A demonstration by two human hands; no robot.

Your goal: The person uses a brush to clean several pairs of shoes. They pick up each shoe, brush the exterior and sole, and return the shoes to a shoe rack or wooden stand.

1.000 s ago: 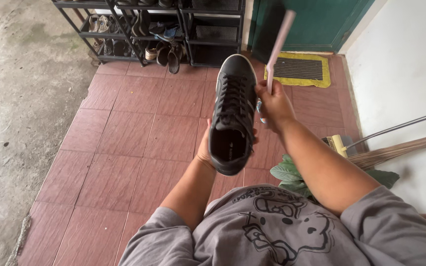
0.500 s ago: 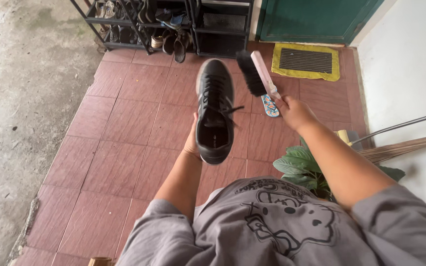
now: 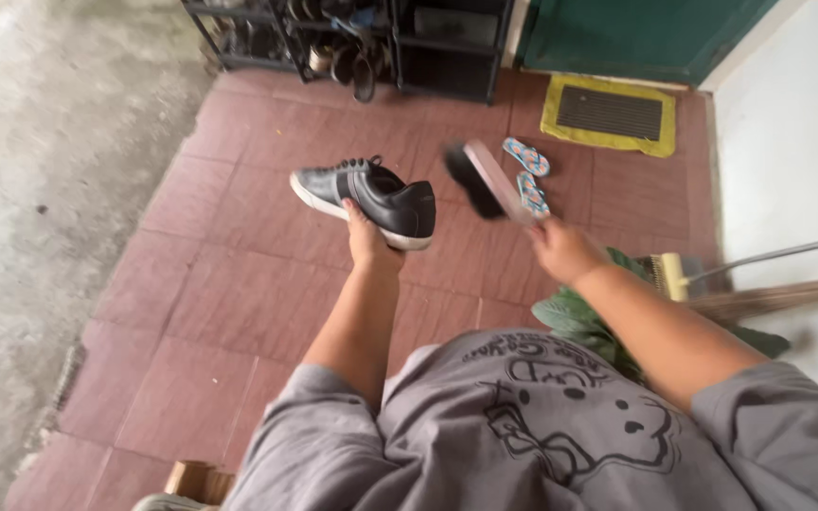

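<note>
My left hand (image 3: 368,241) clamps the black sneaker (image 3: 366,197); right hand (image 3: 563,250) grips the brush (image 3: 483,180) just beside it, brushing seemingly midway.

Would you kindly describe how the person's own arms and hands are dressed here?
Both arms are bare from the elbow down, under short grey T-shirt sleeves. The left hand and right hand wear no gloves; no watch or ring shows. The shirt bears a dark line-drawn cartoon print.
</note>
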